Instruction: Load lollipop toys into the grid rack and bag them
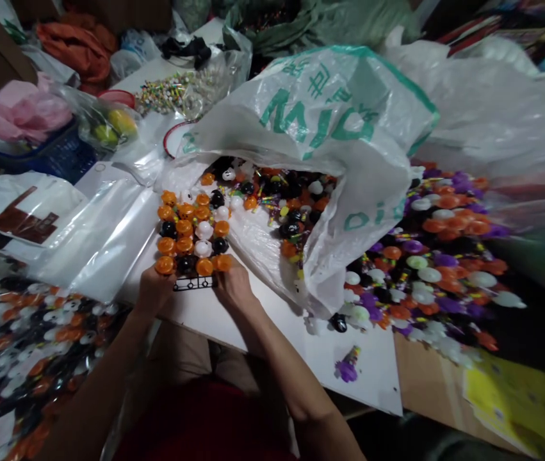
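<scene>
Nearest us, lower left, a blurry pile of toys (36, 352) in orange, black and white; lower right, a yellow sheet (522, 403) and, on the white table (373, 368), one purple toy (348, 368) lying on its own. Left hand (155, 291) and right hand (236, 282) hold the toy set (186, 228) by its near corners, one per side, fingers curled in on it; fingertips are hidden, so we can't tell their exact grip. Set sits between and just beyond our hands, round orange, black and white heads in rows, with a black-and-white strip (194, 283) along its near edge. Just right, the big bag (349, 179) gapes, loose toys (296, 198) inside; beyond its right edge, a mixed heap (440, 269). Left of the set, clear plastic (104, 230). Farther: blue basket (58, 157) under pink plastic (17, 112), small colourful bits (169, 91), orange cloth or bag (80, 51), can't tell which.
</scene>
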`<action>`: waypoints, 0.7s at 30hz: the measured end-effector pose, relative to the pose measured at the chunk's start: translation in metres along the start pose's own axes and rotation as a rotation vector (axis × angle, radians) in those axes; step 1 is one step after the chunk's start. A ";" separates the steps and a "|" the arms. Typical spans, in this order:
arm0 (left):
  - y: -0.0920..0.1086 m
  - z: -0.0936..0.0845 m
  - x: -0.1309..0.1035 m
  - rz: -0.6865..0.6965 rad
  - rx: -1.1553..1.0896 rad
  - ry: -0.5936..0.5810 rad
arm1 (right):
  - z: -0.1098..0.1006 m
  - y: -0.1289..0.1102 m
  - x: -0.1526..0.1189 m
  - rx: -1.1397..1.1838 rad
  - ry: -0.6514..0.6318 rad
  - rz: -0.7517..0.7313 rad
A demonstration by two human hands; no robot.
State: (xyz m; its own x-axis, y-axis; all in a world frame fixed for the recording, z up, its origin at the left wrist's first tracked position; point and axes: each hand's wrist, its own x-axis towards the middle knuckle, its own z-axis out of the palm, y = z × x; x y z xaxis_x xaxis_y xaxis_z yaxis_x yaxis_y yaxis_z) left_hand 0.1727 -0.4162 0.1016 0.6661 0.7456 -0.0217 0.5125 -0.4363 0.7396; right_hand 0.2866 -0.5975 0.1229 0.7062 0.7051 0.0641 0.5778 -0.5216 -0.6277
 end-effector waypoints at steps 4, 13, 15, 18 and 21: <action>-0.002 -0.002 -0.003 0.038 0.028 0.022 | -0.029 0.009 0.011 0.099 -0.166 -0.015; 0.005 -0.007 -0.023 -0.074 -0.045 0.109 | -0.121 0.051 0.145 -0.478 0.051 0.136; 0.007 -0.016 -0.040 -0.046 -0.118 0.111 | -0.120 0.052 0.167 -0.582 0.013 0.175; 0.008 -0.015 -0.080 0.104 -0.108 0.177 | -0.112 0.054 0.160 -0.590 -0.035 0.145; 0.025 0.013 -0.113 0.355 -0.160 -0.061 | -0.104 0.060 0.117 -0.604 -0.089 0.142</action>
State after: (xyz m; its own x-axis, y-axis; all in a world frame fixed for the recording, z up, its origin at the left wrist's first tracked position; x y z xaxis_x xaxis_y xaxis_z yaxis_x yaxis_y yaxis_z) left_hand 0.1170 -0.5180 0.1141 0.8202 0.5291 0.2174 0.1571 -0.5738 0.8038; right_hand 0.4464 -0.5959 0.1738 0.7714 0.6326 -0.0692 0.6284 -0.7744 -0.0742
